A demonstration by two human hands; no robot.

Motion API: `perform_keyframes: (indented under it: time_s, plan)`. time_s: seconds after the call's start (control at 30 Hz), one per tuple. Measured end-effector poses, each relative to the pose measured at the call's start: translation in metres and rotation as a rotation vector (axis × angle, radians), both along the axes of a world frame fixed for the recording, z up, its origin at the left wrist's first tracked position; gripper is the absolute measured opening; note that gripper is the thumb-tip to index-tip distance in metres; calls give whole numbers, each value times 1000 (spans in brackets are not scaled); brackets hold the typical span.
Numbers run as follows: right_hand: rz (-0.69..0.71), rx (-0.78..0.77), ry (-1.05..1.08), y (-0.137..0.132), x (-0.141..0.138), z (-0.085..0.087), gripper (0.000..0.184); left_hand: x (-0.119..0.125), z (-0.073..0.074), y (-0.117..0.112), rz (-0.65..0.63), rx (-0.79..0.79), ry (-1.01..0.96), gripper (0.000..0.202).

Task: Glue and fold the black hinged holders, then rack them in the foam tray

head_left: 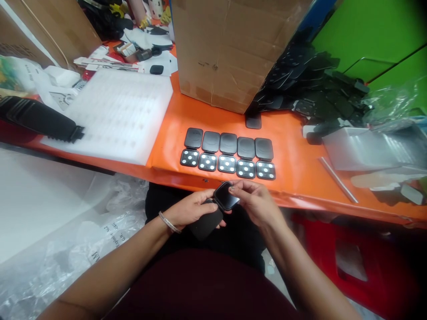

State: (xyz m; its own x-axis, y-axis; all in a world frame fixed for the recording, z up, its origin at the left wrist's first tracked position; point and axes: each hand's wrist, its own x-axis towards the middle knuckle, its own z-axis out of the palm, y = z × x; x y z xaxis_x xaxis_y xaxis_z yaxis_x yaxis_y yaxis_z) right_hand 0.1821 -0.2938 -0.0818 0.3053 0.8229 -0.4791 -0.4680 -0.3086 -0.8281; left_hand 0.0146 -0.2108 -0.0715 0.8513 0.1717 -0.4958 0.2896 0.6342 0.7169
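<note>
Over my lap, my left hand (196, 211) grips a black hinged compact mirror (205, 220), its dark lid half under the thumb. The other half is a glossy square panel (225, 195) that reflects light. My right hand (255, 200) pinches that panel's right edge between thumb and fingers. Just beyond the hands, several unfolded black compact cases (227, 143) lie in a row on the orange tabletop (290, 186). Their near halves carry white dots (227, 164); the far halves are plain black.
A cardboard box (230, 53) stands behind the row, with a heap of black cases (300, 75) to its right. White foam (116, 111) and a black strap-like object (40, 118) lie left. A clear plastic box (370, 146) and a thin rod (338, 180) are at right; a red stool (327, 249) is below.
</note>
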Motion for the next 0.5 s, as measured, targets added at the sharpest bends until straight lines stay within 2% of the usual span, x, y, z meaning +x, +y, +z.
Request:
perform_keyframes:
  time_s: [0.5]
  plan:
    - [-25,6,-90,-2,-2,-3,25,2,-8,-4,33,-56,-15,46]
